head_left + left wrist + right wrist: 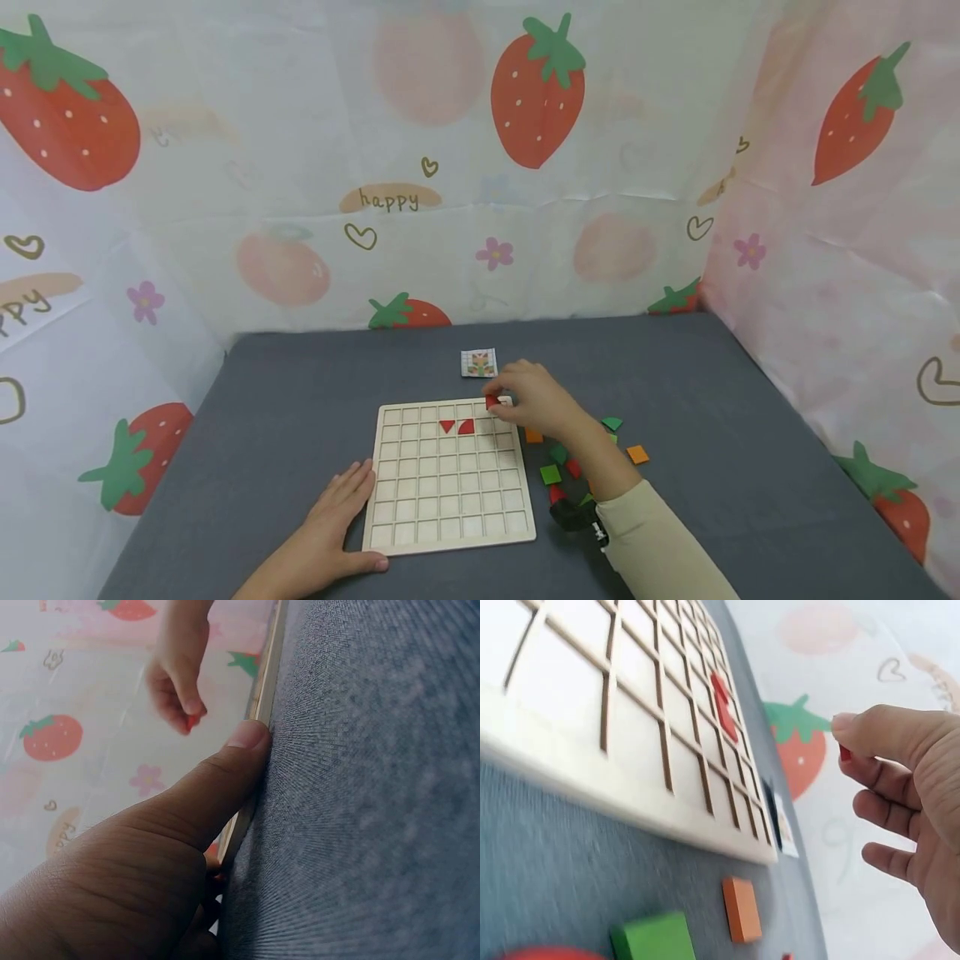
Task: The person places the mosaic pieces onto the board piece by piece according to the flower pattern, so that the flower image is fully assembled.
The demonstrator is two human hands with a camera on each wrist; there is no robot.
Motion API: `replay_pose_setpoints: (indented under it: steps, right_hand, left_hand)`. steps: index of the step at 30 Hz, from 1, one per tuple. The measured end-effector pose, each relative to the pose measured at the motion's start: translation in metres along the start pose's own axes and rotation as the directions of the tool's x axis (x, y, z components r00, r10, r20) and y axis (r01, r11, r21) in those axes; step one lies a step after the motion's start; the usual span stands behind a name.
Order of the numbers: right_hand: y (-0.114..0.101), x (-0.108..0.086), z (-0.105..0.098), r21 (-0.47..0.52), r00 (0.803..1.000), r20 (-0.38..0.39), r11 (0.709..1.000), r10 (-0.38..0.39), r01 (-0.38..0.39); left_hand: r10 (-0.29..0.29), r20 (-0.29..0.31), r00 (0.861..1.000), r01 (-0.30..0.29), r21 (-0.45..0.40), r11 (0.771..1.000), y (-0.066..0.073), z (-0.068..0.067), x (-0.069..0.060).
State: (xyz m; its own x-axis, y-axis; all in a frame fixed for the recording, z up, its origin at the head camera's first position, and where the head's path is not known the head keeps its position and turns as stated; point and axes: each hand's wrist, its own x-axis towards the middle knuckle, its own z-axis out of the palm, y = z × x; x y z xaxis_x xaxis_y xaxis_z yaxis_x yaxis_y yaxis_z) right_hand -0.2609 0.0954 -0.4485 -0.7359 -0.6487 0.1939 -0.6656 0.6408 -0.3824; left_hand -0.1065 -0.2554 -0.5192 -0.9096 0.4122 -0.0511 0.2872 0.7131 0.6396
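A pale wooden grid board (427, 487) lies on the table. In its upper part sit a red triangle (447, 426) and, one cell to the right, a red piece with a curved side (467, 427). Over the far right corner, my right hand (536, 406) pinches a small red piece (845, 753) between thumb and fingers, above the board. Most of that piece is hidden by the fingertips. My left hand (326, 521) rests along the board's left side with fingers extended, its thumb (244, 742) touching the near edge.
Right of the board lie several loose pieces, among them a green square (551, 474) and an orange square (637, 454); the right forearm covers some. A small printed pattern card (478, 362) lies beyond the board. Strawberry-print cloth (450, 150) surrounds the grey table (300, 392).
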Motion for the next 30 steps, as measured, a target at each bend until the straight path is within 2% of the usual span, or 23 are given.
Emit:
replay_pose_setpoints:
  steps: [8,13,22,30]
  right_hand:
    - [-0.017,0.013,0.01,0.027,0.999,0.012,0.999,-0.03,0.03]
    - [-0.026,0.024,0.019,0.024,1.0,0.013,0.999,-0.026,0.025]
    - [-0.035,0.038,0.039,-0.01,1.0,0.025,1.0,-0.008,0.008]
    - [-0.039,0.047,0.048,0.017,1.0,0.028,1.0,0.004,-0.005]
  left_hand:
    - [0.017,-0.004,1.0,-0.017,0.003,1.0,-0.002,0.002,0.0]
    - [0.04,-0.032,0.999,-0.04,0.017,0.999,-0.002,0.002,0.0]
    - [0.006,-0.002,1.0,-0.006,-0.003,1.0,-0.001,0.001,0.0]
    - [0.04,-0.044,0.998,-0.039,0.019,0.999,0.001,0.001,-0.002]
